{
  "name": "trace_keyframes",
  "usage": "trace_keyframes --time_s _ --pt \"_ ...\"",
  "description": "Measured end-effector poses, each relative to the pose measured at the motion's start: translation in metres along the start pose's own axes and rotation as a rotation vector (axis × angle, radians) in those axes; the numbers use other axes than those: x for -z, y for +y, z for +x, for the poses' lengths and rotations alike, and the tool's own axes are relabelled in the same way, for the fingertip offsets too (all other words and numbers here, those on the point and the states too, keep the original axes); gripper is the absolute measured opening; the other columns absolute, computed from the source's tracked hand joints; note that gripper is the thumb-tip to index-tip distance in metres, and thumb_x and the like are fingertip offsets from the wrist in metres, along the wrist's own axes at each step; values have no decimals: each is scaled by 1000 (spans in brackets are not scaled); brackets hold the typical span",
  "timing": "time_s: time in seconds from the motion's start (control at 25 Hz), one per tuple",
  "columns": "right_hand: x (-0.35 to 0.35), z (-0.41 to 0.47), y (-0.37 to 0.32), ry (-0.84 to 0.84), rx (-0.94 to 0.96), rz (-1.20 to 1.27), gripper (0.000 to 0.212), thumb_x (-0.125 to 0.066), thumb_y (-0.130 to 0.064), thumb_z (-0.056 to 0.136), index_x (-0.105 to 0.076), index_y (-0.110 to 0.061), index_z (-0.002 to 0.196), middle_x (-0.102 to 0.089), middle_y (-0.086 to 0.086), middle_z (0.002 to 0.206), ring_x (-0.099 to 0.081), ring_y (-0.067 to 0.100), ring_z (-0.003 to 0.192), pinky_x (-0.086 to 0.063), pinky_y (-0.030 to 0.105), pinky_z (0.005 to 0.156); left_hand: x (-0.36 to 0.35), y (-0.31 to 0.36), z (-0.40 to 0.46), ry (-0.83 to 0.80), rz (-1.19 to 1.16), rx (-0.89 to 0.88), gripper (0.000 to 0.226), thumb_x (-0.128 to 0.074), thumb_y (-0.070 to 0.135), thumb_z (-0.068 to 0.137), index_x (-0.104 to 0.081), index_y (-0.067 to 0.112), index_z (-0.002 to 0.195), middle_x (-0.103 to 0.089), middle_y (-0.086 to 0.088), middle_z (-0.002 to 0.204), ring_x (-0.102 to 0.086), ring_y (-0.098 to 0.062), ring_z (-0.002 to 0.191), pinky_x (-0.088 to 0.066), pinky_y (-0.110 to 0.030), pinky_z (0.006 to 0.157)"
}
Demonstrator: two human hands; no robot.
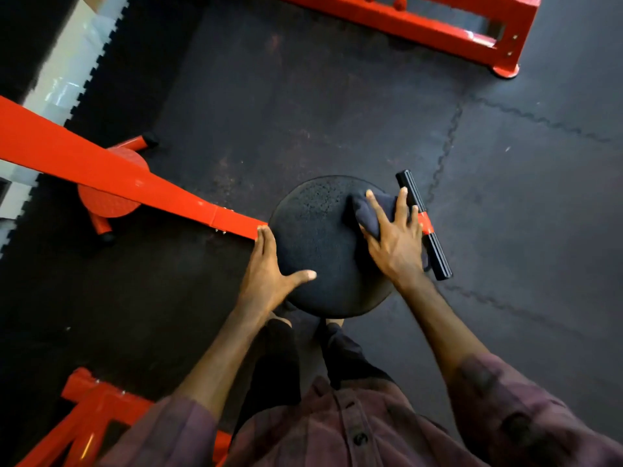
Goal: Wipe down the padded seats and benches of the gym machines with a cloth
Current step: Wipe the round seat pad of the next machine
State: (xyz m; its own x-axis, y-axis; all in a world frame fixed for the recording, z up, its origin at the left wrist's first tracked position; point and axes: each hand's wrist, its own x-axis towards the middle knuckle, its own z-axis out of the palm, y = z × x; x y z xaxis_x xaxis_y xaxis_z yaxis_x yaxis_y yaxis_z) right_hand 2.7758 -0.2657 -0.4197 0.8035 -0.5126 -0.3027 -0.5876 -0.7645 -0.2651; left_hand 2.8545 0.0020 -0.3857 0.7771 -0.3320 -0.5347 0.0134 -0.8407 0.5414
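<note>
Black rubber floor mats (337,106) are being crossed by a red machine beam (111,176). The round black padded seat (317,244) is being steadied at its left edge by the left hand (269,274) (fingers straight, gripping nothing). A dark cloth (374,210) is being pressed onto the seat's right side under the right hand (397,241), fingers spread flat.

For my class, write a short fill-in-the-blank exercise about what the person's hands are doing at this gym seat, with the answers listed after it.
1. The right hand presses a dark ____ onto the seat.
2. The padded seat has a ____ shape.
3. The left hand rests on the seat's edge with its fingers ____.
4. The machine frame beside the seat is painted ____.

Missing words: cloth; round; straight; red
</note>
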Motion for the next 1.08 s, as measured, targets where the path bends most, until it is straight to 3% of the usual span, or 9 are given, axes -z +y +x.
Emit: trace_keyframes --time_s 0.12,0.28,0.4,0.52,0.6,0.72,0.84,0.96,1.08 --pt "-7 30 -53 24 28 -52 71 -45 -57 100 -17 -47 164 -7 17 175 -9 58 154 -13 77 120 -31 -2 -17 45 -5 18 155 -80 77 62 14 12 167 23 -6 174 9 -25 163 -14 -41 130" --pt "-11 -10 -22 28 419 -273 81 -48 -46 94 -12 -46 166 1 12 176 7 51 158 -7 78 119 -31 -5 -12 43 25 20 152 -88 68 64 11 15 168 22 -3 175 8 -25 163 -24 -50 129" --pt "-2 1 -12 50 206 -204 76 -49 -53 98 -10 -52 164 3 8 177 0 54 157 -10 86 113 -25 -3 -8 30 10 0 150 -92 61 65 8 18 168 22 1 174 8 -22 163 -24 -50 129" --pt "-4 44 -67 9 4 -93 75 -52 -56 99 -14 -50 163 -5 14 175 -6 59 154 -12 85 112 -18 -5 3 -9 41 -15 152 -93 61 63 9 21 168 25 4 174 9 -20 163 -26 -56 127" --pt "-12 41 -97 -7 214 -174 79 -54 -52 95 -16 -47 164 -7 15 175 -2 59 155 -7 85 113 -13 -10 10 -33 57 -27 154 -93 63 61 11 23 167 26 7 173 9 -19 163 -27 -62 125" --pt "-15 10 -63 -5 559 -324 88 -56 -43 88 -14 -48 165 -1 9 177 6 51 158 -5 81 116 -7 -11 15 -59 86 -57 156 -94 62 60 13 24 167 28 11 172 11 -19 163 -26 -64 125" --pt "-1 11 -27 32 388 -288 84 -53 -47 91 -11 -52 163 0 3 177 3 52 158 -7 85 114 0 -6 22 -94 113 -69 156 -96 56 59 13 28 167 33 19 167 10 -22 163 -27 -66 123" --pt "-4 54 -76 0 59 -136 78 -53 -55 96 -13 -53 163 -7 9 176 -3 59 154 -7 88 110 13 0 34 -140 180 -85 157 -98 56 57 12 30 167 29 19 170 15 -23 162 -27 -70 122" --pt "-18 54 -125 -32 270 -225 81 -57 -54 92 -20 -48 163 -10 9 176 -1 57 156 -2 87 112 22 6 38 -109 305 -104 157 -95 63 54 7 29 168 23 14 173 21 -23 161 -24 -70 120"
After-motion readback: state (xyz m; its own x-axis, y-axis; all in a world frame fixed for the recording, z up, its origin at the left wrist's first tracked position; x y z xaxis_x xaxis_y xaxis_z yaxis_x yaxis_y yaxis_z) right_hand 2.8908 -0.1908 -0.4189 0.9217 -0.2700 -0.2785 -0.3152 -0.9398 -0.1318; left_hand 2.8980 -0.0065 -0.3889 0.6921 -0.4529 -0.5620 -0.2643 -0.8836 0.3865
